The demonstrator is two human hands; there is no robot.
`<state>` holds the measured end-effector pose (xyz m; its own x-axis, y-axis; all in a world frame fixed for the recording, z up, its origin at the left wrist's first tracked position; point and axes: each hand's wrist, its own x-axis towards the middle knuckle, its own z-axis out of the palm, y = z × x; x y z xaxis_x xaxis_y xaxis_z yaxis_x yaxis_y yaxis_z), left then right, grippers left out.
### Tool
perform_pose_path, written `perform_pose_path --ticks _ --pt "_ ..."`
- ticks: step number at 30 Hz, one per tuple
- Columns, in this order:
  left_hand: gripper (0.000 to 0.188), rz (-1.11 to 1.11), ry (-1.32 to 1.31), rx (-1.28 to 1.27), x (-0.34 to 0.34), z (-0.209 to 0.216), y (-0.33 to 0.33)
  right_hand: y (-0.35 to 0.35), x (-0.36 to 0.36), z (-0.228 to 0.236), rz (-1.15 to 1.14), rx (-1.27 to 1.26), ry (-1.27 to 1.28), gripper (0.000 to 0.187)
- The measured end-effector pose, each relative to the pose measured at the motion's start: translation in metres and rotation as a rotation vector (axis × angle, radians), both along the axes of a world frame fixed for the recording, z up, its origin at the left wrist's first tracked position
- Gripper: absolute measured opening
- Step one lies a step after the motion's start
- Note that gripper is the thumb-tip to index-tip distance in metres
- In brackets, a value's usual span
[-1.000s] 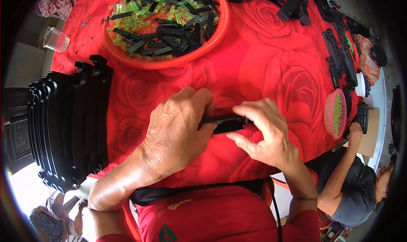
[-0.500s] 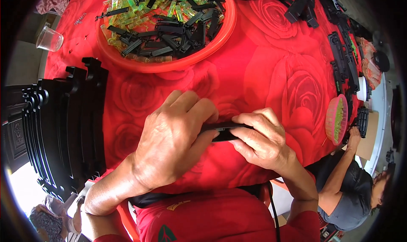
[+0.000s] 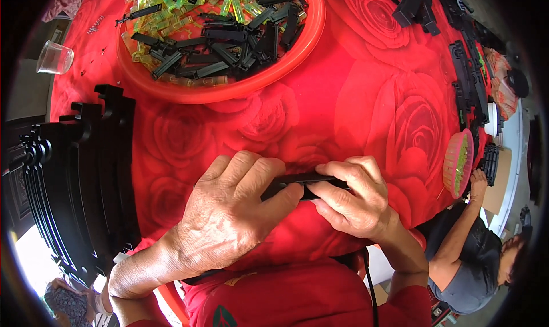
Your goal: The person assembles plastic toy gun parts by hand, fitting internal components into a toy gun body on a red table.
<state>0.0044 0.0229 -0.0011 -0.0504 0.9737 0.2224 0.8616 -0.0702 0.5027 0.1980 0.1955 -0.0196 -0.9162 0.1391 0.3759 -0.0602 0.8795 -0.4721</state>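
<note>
Above the red rose-patterned tablecloth, a narrow black plastic piece (image 3: 307, 194) is held crosswise between both hands. My left hand (image 3: 223, 212) grips its left end, with the thumb along the near side and the fingers over the top. The right end sits in my right hand (image 3: 354, 198), pinched between fingers and thumb. Fingers cover much of the piece, so its full shape is hidden. Beyond the hands stands a red-orange basin (image 3: 274, 85) filled with small black plastic parts (image 3: 226, 35) and clear yellow-green pieces (image 3: 171, 26).
Several long black plastic parts (image 3: 86, 178) are stacked at the left edge. A clear cup (image 3: 55, 58) is at the far left. Along the right lie more black parts (image 3: 469, 78) and a pink basket (image 3: 449, 164) of green bits. Another person (image 3: 466, 258) sits at the right.
My left hand has shifted slightly nearer, and its fingers have come down onto the black piece. The basin and stack appear slightly shifted left in the view. Both hands still hold the piece.
</note>
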Motion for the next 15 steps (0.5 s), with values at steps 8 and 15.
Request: perform_pose_path --ticks 8,15 --pt "0.036 -0.044 0.049 -0.024 0.002 0.001 0.0 0.002 0.002 0.001 0.01 0.019 -0.042 0.028" --pt "0.038 -0.061 0.053 -0.011 -0.001 -0.002 0.004 0.005 0.002 -0.009 -0.013 0.076 0.035 0.023"
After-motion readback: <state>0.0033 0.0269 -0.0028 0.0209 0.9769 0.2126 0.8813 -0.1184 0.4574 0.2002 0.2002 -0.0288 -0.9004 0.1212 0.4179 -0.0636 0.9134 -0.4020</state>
